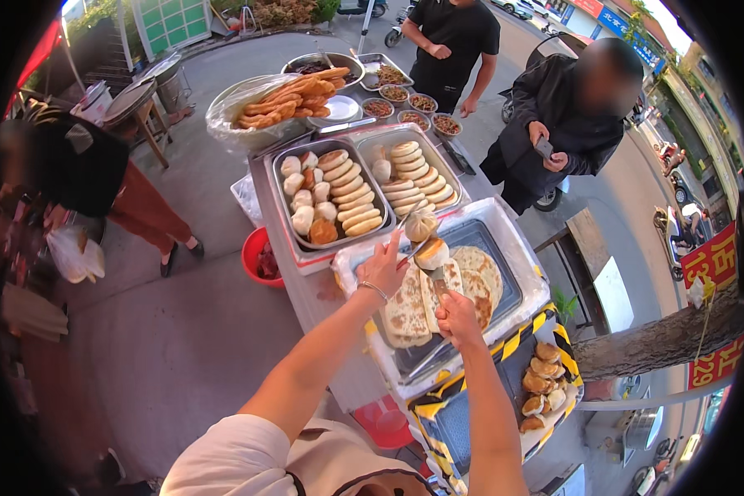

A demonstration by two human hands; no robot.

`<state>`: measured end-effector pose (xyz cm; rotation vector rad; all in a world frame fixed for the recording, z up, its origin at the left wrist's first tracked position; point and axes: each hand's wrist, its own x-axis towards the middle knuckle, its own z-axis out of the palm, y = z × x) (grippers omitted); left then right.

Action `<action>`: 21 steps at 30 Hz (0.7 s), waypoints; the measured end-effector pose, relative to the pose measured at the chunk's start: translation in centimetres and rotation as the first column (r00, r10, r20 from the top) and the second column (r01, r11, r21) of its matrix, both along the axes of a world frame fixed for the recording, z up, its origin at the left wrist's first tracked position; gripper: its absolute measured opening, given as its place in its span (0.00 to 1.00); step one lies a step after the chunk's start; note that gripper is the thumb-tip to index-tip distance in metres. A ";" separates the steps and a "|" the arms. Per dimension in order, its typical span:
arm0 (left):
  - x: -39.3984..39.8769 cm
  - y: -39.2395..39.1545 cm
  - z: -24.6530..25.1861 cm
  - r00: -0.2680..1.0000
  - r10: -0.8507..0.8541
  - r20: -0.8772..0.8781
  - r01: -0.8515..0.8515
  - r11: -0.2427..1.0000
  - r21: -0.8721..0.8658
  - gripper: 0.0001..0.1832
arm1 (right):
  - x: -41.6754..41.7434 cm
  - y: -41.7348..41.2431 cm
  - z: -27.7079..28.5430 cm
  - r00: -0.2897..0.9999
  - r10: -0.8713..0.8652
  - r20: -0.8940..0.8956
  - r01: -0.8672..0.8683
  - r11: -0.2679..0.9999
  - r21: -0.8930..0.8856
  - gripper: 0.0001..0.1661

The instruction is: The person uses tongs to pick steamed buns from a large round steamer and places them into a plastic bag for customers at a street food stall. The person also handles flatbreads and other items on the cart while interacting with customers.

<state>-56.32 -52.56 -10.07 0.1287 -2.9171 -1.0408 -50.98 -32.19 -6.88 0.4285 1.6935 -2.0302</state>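
Note:
My left hand (381, 270) grips metal tongs (412, 216), whose arms reach to a pleated steamed bun (421, 225). In my right hand (457, 317) is the handle of a spatula (438, 276). A browned bun (432, 253) rests at the spatula's blade, just below the pleated one. Both buns are above a metal tray (511, 273) set in a plastic-wrapped white box (533, 304). Browned flatbreads, some long (406, 310) and some round (480, 266), lie in that tray beneath my hands. Whether the tongs touch both buns I cannot tell.
Beyond stand two trays of buns and round flat cakes (347, 186) (418, 173). Fried dough sticks (297, 93) fill a plastic-lined bowl, near several small bowls of food (411, 118). Two people (452, 49) (552, 124) stand across the table; another person (80, 161) is at left. Fried pastries (542, 384) lie lower right.

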 end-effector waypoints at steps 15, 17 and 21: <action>-19.8 -15.9 -0.9 0.938 0.163 -0.305 -0.136 0.985 0.107 0.44 | -20.0 -8.2 -4.0 0.862 0.246 -0.444 0.189 0.656 0.731 0.18; -17.2 -12.7 2.9 0.991 0.113 -0.078 -0.090 0.964 0.249 0.43 | -15.2 -2.6 -5.7 0.801 0.134 -0.584 0.265 0.796 0.544 0.12; -13.0 -12.0 0.3 0.873 0.045 -0.486 0.075 0.972 0.224 0.39 | -0.9 2.3 -0.4 0.927 -0.160 -0.338 0.180 0.983 0.029 0.08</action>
